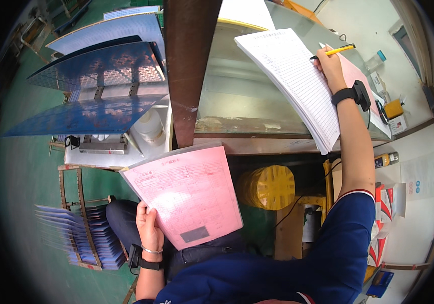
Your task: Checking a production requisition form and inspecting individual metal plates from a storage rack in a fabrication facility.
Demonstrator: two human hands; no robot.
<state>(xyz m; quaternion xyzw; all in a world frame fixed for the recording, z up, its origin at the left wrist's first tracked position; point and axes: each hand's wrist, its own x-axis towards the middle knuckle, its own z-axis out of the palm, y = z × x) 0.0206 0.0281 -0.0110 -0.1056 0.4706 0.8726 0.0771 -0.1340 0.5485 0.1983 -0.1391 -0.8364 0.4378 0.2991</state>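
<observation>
My left hand point(148, 230) pinches the lower left edge of a pink printed form point(191, 187) in a clear sleeve, held up over my lap. The sleeve catches a bright glare, and a dark grey rectangle shows near its bottom edge. Over on the right, my right hand point(328, 66) grips a yellow pen point(334, 51) with a black end. It rests on a thick stack of lined white paper point(293, 86) lying on the glass-topped desk point(237, 96). From this view I cannot tell whether the tip touches the paper. Another pink sheet point(353, 73) lies partly under my right wrist.
Blue panels point(95, 66) stand upright on a white table point(164, 144) at left, beside a white bottle point(149, 125). A rack of thin blue sheets point(88, 233) is below. A brown post point(189, 66) divides table and desk. A yellow taped bundle point(272, 186) sits underneath.
</observation>
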